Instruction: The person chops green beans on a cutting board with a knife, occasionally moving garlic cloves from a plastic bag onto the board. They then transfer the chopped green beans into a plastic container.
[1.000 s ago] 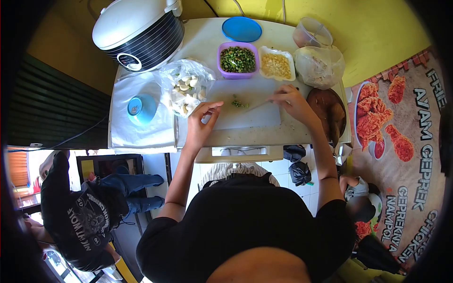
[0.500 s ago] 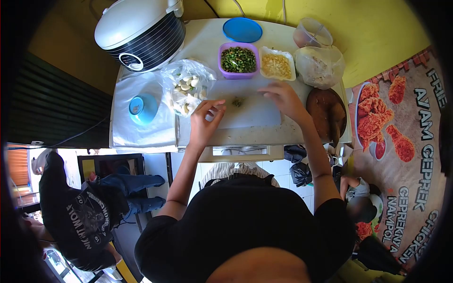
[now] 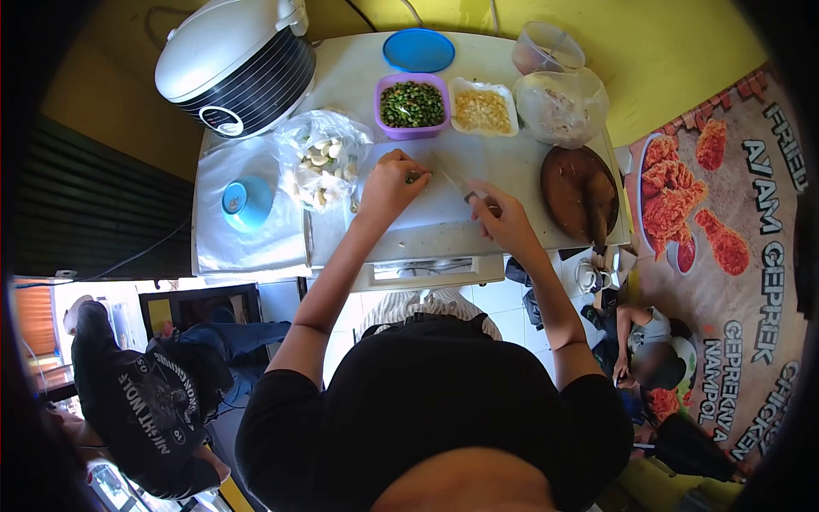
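Observation:
My left hand (image 3: 393,184) is closed over the white cutting board (image 3: 435,218), its fingertips pinching a small green piece (image 3: 414,177) whose kind I cannot make out. My right hand (image 3: 500,215) grips a small knife (image 3: 452,179); the blade points up and left towards my left fingers. Behind the board stands a purple tub (image 3: 413,132) of chopped green pieces. Beside it sits a white tray (image 3: 483,130) of chopped pale pieces. Left of my left hand lies an open plastic bag (image 3: 322,162) with peeled garlic cloves inside.
A rice cooker (image 3: 235,72) stands at the back left, with an upturned blue bowl (image 3: 247,205) in front. Along the back are a blue lid (image 3: 418,51), a clear container (image 3: 546,49) and a filled plastic bag (image 3: 563,107). A brown stone mortar (image 3: 563,192) sits right.
My right hand has come down and now holds the knife. My left hand has moved inward and up, closing over the small bits on the board. The view has shifted slightly.

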`<state>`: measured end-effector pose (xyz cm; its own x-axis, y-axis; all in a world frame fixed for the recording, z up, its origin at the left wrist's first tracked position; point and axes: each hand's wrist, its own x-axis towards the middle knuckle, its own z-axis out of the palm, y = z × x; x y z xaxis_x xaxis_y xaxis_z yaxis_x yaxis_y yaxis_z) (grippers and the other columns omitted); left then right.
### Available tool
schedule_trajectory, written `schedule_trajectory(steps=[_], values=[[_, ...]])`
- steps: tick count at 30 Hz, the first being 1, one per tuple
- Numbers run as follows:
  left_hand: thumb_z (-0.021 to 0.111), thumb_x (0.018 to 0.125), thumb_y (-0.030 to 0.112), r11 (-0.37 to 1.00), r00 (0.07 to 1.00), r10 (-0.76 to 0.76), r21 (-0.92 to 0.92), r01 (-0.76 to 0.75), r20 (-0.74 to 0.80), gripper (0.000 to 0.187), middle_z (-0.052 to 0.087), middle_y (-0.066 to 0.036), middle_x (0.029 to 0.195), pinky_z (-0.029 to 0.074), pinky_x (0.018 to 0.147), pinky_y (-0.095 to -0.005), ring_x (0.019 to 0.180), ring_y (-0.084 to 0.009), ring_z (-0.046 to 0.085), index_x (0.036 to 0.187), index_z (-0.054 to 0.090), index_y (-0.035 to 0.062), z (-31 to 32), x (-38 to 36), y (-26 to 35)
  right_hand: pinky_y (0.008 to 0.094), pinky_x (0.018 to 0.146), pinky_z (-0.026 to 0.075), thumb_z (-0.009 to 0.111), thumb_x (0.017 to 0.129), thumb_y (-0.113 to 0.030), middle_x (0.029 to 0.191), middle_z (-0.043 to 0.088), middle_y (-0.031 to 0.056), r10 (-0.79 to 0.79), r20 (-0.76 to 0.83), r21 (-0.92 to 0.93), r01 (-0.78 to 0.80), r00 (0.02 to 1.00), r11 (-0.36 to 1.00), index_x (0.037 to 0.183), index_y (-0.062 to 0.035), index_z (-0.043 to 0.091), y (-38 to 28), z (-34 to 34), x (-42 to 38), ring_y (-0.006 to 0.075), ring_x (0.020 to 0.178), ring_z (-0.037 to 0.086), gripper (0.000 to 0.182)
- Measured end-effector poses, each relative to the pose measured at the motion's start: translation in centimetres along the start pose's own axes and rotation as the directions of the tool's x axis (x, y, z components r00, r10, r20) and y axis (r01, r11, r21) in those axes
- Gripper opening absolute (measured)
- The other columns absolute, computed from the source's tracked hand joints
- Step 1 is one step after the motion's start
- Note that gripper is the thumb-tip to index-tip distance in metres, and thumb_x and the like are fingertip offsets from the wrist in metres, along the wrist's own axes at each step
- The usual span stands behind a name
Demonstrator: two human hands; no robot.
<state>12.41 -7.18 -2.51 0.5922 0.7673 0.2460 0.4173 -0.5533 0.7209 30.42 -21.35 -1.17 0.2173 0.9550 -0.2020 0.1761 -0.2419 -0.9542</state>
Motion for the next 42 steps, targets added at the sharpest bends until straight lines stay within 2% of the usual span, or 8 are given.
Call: schedule_trajectory(steps=[2,6,8,18,20,27,35,42], values=[[0.071,0.077,0.015,1.000,1.000,-0.010,-0.023,0.011,0.010,0.013,0.063,-0.011,0.086,0.051,0.071,-0.0378,0.077,-0.0262,0.064,0.084,0.074,0.0052,0.2,0.1,0.2,0.0219,0.044,0.043,0.059,0.092,-0.014,0.071,0.058,0.0043,-0.125,-0.010,-0.009,0.125,0.992,0.992,0.126,-0.0064,0.056,0.6,0.3,-0.2,0.0084,0.052,0.053,0.036],[0.071,0.076,0.016,1.000,1.000,-0.018,-0.025,0.019,0.012,0.013,0.063,-0.011,0.086,0.051,0.071,-0.0372,0.077,-0.0254,0.063,0.083,0.074,0.0057,0.8,0.1,0.2,0.0252,0.048,0.045,0.060,0.090,-0.012,0.072,0.059,0.0063,-0.013,0.003,-0.105,0.014,1.000,0.994,0.127,-0.0061,0.055,-0.2,0.3,-1.0,0.0099,0.055,0.055,0.038],[0.071,0.076,0.016,1.000,1.000,-0.013,-0.028,0.013,0.004,0.013,0.063,-0.010,0.086,0.051,0.071,-0.0370,0.078,-0.0253,0.063,0.083,0.074,0.0059,0.8,0.1,0.2,0.0274,0.056,0.047,0.059,0.089,-0.012,0.073,0.059,0.0078,-0.165,-0.023,-0.236,0.155,0.986,0.959,0.128,-0.0063,0.054,0.3,0.5,-0.9,0.0111,0.059,0.056,0.039],[0.072,0.078,0.016,1.000,0.999,0.029,0.005,-0.029,-0.040,0.015,0.062,-0.010,0.084,0.050,0.065,-0.0336,0.072,-0.0228,0.062,0.089,0.074,0.0055,1.2,-0.1,-0.3,0.0238,0.067,0.046,0.052,0.093,-0.007,0.076,0.057,0.0044,-0.144,0.023,-0.212,0.146,0.989,0.966,0.139,-0.0108,0.046,-0.4,1.5,-1.6,0.0089,0.065,0.054,0.047],[0.072,0.078,0.016,1.000,0.999,0.029,-0.005,-0.029,-0.045,0.015,0.062,-0.009,0.084,0.050,0.065,-0.0336,0.071,-0.0227,0.062,0.089,0.074,0.0054,1.3,-0.1,-0.4,0.0286,0.066,0.048,0.052,0.093,-0.008,0.071,0.059,0.0098,-0.147,0.038,-0.245,0.152,0.988,0.958,0.139,-0.0117,0.045,-0.4,1.6,-1.6,0.0140,0.061,0.056,0.047],[0.072,0.077,0.017,1.000,1.000,-0.003,-0.022,0.003,-0.027,0.015,0.061,-0.009,0.083,0.050,0.067,-0.0349,0.075,-0.0231,0.061,0.087,0.074,0.0052,1.1,-0.2,0.0,0.0292,0.065,0.048,0.053,0.091,-0.006,0.069,0.057,0.0146,-0.217,0.038,-0.320,0.218,0.975,0.922,0.139,-0.0107,0.045,0.3,1.6,-1.5,0.0175,0.059,0.056,0.049],[0.072,0.077,0.018,0.998,0.999,-0.041,-0.043,0.040,-0.014,0.014,0.060,-0.009,0.083,0.050,0.069,-0.0362,0.077,-0.0241,0.061,0.084,0.074,0.0065,1.2,-0.2,-0.1,0.0338,0.065,0.047,0.053,0.088,-0.003,0.073,0.058,0.0215,-0.181,0.034,-0.372,0.181,0.983,0.911,0.137,-0.0089,0.046,0.1,1.9,-1.6,0.0307,0.062,0.058,0.050],[0.073,0.076,0.017,0.992,0.997,-0.051,-0.114,0.045,-0.056,0.013,0.060,-0.009,0.083,0.050,0.069,-0.0371,0.079,-0.0242,0.061,0.084,0.074,0.0073,0.1,-0.6,1.0,0.0308,0.065,0.047,0.052,0.092,-0.007,0.067,0.055,0.0140,-0.200,0.051,-0.288,0.206,0.978,0.935,0.140,-0.0094,0.042,1.1,1.7,-1.4,0.0174,0.061,0.056,0.049]])
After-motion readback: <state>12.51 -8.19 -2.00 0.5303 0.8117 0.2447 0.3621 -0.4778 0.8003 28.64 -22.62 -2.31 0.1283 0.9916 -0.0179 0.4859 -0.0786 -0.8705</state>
